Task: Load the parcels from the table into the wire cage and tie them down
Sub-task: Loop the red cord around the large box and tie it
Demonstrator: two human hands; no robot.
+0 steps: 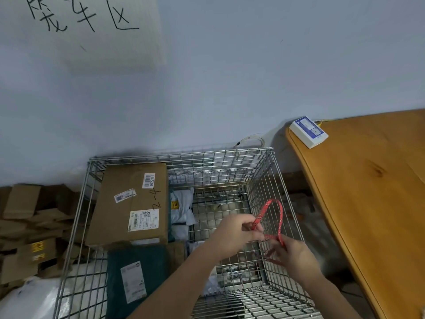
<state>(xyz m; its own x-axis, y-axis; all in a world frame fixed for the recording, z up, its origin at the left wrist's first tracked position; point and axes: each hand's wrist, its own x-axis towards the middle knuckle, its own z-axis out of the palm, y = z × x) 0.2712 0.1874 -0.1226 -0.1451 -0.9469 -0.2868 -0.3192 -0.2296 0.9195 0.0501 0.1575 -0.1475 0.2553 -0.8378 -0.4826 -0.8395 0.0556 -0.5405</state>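
A: Wire cage (264, 171) fills the lower middle of the frame; a cardboard box (128, 203) and a green parcel (138, 279) lie in its left half.

B: The hands?

A: Left hand (234, 233) and right hand (293, 256) each pinch the red rope (279, 217), looped at the cage's right wall.

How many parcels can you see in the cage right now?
4 clear: brown box back left, teal bag front left, two grey bags beside the box. More may lie underneath.
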